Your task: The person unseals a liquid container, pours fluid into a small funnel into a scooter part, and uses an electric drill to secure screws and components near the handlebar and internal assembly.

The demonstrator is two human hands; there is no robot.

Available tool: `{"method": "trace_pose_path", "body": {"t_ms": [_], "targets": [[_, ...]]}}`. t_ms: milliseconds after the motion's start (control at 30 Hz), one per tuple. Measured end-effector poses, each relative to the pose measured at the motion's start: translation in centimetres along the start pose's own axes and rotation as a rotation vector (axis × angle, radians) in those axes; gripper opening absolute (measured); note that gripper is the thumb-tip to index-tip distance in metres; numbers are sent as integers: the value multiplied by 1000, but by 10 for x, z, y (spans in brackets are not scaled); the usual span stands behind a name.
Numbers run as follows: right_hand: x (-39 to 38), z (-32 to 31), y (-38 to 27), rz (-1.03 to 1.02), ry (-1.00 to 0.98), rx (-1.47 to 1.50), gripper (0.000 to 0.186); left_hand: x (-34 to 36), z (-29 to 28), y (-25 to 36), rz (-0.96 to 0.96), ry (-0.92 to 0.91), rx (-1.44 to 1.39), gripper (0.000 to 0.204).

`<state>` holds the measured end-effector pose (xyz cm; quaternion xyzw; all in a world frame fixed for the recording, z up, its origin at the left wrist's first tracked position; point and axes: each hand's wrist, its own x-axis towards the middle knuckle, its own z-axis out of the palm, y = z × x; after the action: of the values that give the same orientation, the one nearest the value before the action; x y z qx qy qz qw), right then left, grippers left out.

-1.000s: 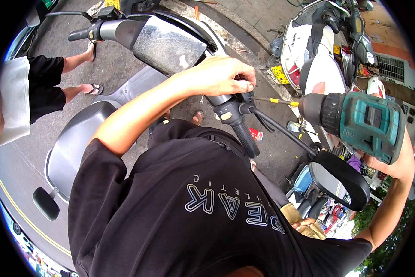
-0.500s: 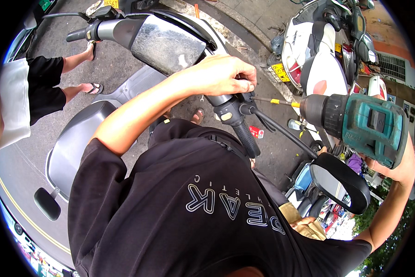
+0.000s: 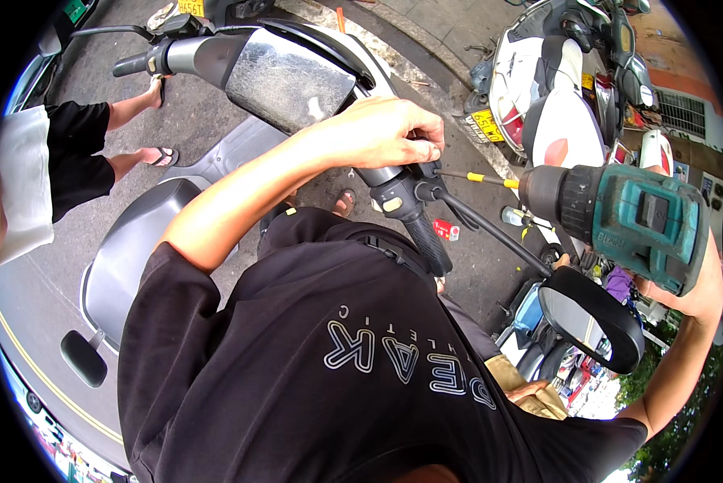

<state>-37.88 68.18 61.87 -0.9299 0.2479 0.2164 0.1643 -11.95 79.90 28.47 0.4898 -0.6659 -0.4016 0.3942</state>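
Note:
My left hand (image 3: 393, 135) is closed at the scooter's handlebar, thumb and fingers pinched together above a small black fitting (image 3: 428, 169). What lies between those fingertips is hidden. In my right hand (image 3: 703, 278) is a teal and black cordless drill (image 3: 647, 225), held level and pointing left. Its long thin bit (image 3: 486, 179), banded with yellow, reaches to the black fitting just below my left fingers. Close by are the black rubber handlebar grip (image 3: 428, 241) and the stalk of a rear-view mirror (image 3: 591, 318).
The scooter's scuffed front panel (image 3: 293, 76) and grey seat (image 3: 136, 241) are on the left. A person in black shorts (image 3: 80, 153) and sandals stands beyond the seat. White scooters (image 3: 558, 133) are parked at the upper right. A red packet (image 3: 446, 230) lies on the pavement.
The drill has shifted very slightly to the left and turned a little, its bit still at the fitting. My left hand stays in the same place on the handlebar.

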Motion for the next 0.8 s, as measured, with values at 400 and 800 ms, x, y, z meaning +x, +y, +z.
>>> {"method": "trace_pose_path", "body": {"t_ms": [400, 800], "targets": [[-5, 4, -2, 96, 30, -24, 97, -3, -4, 8, -61, -39, 18, 23], [2, 11, -20, 360, 144, 331, 61, -12, -4, -8, 120, 55, -103, 39]]}}
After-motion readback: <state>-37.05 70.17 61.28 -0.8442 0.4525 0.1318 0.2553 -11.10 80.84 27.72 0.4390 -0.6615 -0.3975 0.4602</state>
